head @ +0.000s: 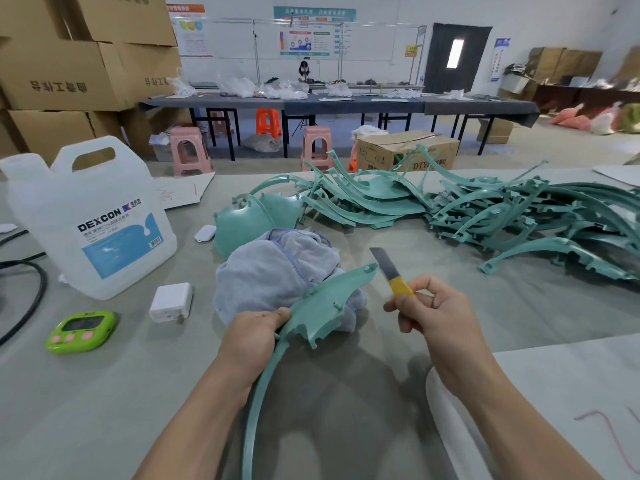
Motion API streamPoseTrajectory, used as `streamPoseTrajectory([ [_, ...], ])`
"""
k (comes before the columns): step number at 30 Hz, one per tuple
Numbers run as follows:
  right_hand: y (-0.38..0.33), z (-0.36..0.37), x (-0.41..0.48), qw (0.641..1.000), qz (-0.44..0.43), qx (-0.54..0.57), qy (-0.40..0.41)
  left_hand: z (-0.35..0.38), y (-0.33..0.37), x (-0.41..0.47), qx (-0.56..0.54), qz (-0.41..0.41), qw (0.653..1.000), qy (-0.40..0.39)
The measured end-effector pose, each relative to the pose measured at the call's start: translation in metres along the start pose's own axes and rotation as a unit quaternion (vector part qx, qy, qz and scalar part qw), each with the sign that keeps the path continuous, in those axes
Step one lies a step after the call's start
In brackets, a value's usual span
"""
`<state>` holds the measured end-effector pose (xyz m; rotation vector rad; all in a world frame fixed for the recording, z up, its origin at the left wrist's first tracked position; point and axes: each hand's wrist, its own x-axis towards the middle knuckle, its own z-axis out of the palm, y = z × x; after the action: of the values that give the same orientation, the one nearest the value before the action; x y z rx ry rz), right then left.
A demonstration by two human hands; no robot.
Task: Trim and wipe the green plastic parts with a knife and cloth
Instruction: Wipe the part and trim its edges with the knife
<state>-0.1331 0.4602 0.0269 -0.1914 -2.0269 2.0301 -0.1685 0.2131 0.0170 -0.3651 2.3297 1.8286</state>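
My left hand point(254, 336) grips a long curved green plastic part point(325, 301) near its wide end; the thin arc of the part runs down toward me. My right hand point(433, 313) holds a knife point(389, 270) with a yellow handle, its grey blade pointing up and left, close to the part's far tip but apart from it. A crumpled grey-blue cloth point(273, 271) lies on the table just behind the held part. A big pile of green parts point(485, 216) covers the table's far right.
A large white jug of liquid point(93, 220) stands at the left, with a white charger block point(171, 302) and a green timer point(83, 329) near it. Black cables point(33, 299) run along the left edge. A white sheet point(561, 393) lies at the lower right.
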Motion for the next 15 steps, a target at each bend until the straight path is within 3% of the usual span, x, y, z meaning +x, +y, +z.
streamPoseTrajectory([
  [2, 0.0015, 0.0012, -0.0022, 1.000, 0.008, 0.005, -0.022, -0.0011, 0.0004, 0.0003, -0.002, -0.002, 1.000, -0.006],
  [6, 0.0031, -0.0045, 0.0019, 0.999, 0.017, 0.002, 0.033, -0.0009, 0.0005, -0.0007, 0.012, 0.002, 1.000, -0.009],
  [9, -0.0031, -0.0067, -0.0008, 0.996, 0.021, 0.082, -0.028, -0.0011, 0.0010, -0.0015, 0.010, 0.000, 1.000, -0.013],
  [11, -0.0024, -0.0047, -0.0036, 0.995, 0.043, 0.073, -0.055, -0.0012, 0.0009, -0.0018, 0.005, 0.001, 1.000, -0.007],
  [15, 0.0009, -0.0076, 0.0001, 0.997, 0.050, 0.021, 0.046, -0.0013, 0.0009, -0.0028, -0.001, 0.005, 1.000, -0.008],
])
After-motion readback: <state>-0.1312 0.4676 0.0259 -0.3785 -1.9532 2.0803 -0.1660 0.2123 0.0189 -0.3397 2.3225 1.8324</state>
